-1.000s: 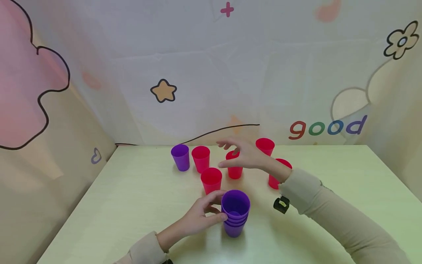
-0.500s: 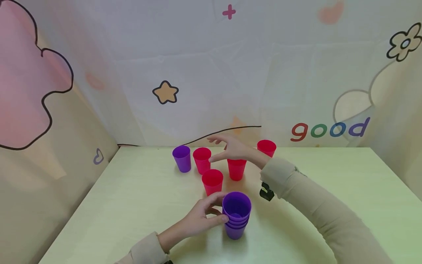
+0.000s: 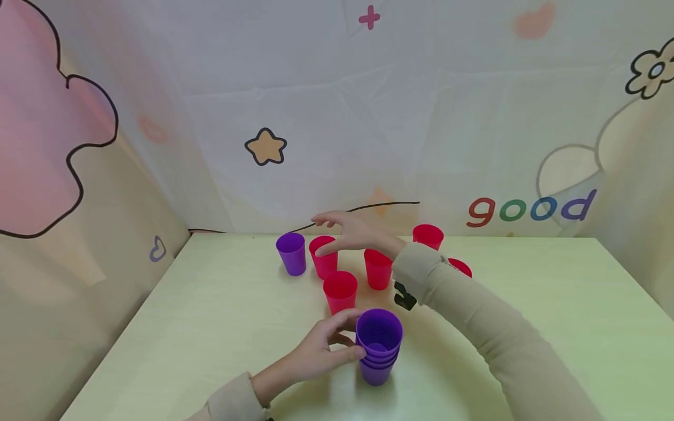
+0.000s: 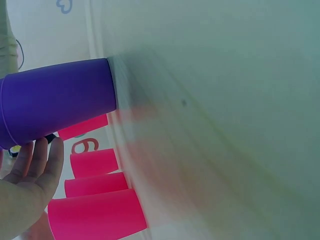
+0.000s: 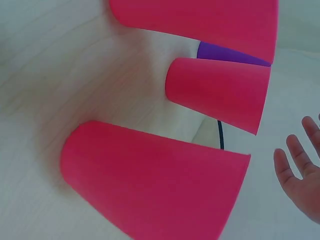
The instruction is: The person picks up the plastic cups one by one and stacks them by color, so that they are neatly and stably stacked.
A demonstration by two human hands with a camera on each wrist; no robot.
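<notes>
My left hand [image 3: 321, 349] holds a stack of nested purple cups [image 3: 377, 371] upright at the front of the table, thumb on the near side and fingers round the far side. In the left wrist view the stack's lowest purple cup [image 4: 65, 97] shows above the fingertips. Higher up and farther back is my right hand [image 3: 353, 232], its fingers spread and holding nothing. Its thumb overlaps a back red cup [image 3: 326, 269] in the head view; in the right wrist view this hand [image 5: 305, 187] is apart from the cups. A single purple cup [image 3: 292, 256] stands left of that red cup.
A red cup [image 3: 340, 297] stands just behind the stack, another red cup [image 3: 378, 273] right of it. Two more, a far red cup [image 3: 427, 235] and a red cup [image 3: 460, 266] partly behind the right sleeve, stand rightward. A printed cloth [image 3: 337, 117] backs the table.
My right hand has moved left, from over the middle red cup to the red cup beside the single purple one. The left hand stays on the stack.
</notes>
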